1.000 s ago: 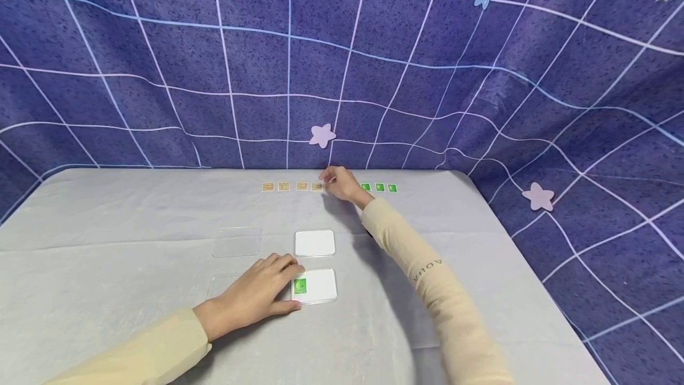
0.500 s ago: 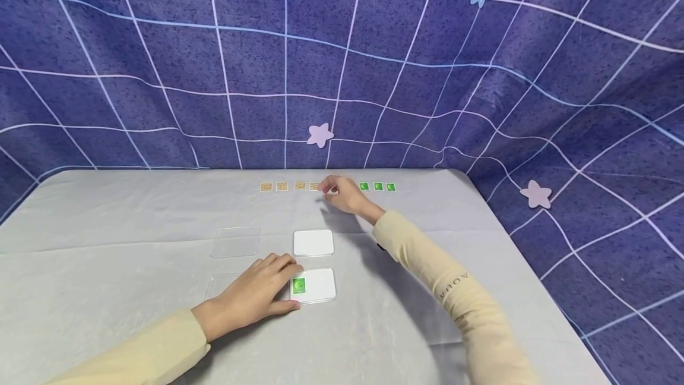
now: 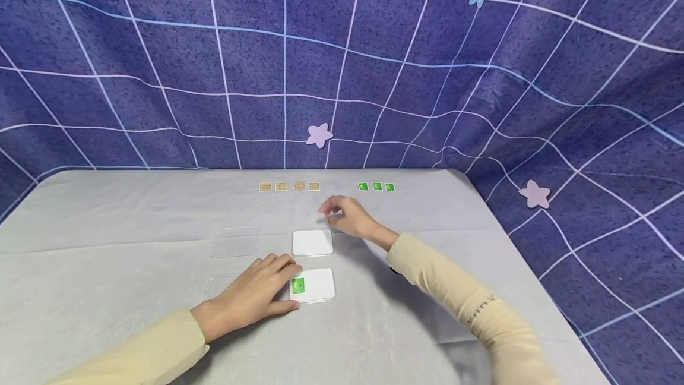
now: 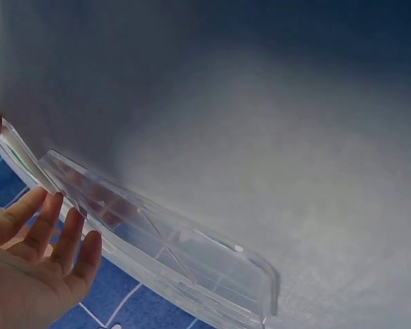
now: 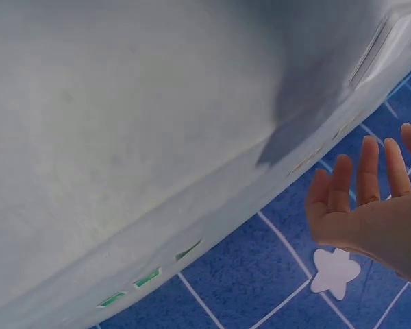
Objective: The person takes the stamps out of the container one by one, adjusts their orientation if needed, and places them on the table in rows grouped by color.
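Note:
My left hand (image 3: 256,290) grips the left end of a shallow clear case with a white insert (image 3: 320,285), thumb at its near edge and fingers at its far edge. A small green picture square (image 3: 297,286) lies at the left of that white insert. My right hand (image 3: 350,217) hovers above the cloth with loosely bent fingers and nothing visible in it. In the right wrist view its fingers (image 5: 368,171) are spread apart. Behind it lie several small orange picture squares (image 3: 299,186) in a row, and 3 green squares (image 3: 377,186) further right.
A second white-lined case (image 3: 312,243) lies just behind the gripped one. To the left are two clear plastic lids, one further back (image 3: 234,242) and one partly under my left hand. A blue gridded curtain (image 3: 256,76) rises behind the grey-clothed table (image 3: 133,218).
My right hand has drawn back from the end of the orange row toward me, uncovering the last orange square. The left hand stays at the case.

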Tool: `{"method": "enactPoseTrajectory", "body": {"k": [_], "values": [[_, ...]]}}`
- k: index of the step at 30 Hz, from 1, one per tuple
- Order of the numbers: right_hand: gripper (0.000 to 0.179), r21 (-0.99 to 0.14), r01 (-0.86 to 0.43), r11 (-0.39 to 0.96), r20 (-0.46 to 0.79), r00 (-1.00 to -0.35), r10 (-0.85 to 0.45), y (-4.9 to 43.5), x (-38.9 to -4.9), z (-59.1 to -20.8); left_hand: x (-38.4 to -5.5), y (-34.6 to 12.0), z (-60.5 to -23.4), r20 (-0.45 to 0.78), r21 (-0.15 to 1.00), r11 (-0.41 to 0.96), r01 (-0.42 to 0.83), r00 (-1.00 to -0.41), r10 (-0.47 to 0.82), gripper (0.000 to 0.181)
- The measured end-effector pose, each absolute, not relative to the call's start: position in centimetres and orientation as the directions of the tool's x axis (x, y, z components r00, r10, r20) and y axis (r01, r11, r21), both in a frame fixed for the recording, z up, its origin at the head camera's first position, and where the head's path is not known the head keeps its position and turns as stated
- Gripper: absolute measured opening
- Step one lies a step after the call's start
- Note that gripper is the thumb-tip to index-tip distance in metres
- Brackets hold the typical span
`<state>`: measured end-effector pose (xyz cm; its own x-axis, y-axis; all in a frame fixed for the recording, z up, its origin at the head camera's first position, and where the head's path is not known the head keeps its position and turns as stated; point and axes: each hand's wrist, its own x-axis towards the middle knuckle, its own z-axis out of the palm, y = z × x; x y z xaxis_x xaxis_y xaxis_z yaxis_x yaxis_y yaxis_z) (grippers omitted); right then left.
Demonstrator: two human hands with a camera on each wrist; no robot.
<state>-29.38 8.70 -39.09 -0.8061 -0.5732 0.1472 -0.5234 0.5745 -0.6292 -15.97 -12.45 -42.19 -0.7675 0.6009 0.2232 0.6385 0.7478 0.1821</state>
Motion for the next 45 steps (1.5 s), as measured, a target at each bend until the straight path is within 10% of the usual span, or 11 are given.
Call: {"method": "enactPoseTrajectory", "body": {"k": [45], "values": [[0.025,-0.707,-0.480,0.519,0.005,-0.737,-0.676,7.6,-20.1,-40.0,-16.0,-13.1,-42.1,0.236,0.158,0.798,0.581,-0.807,0.541,0.058]]}}
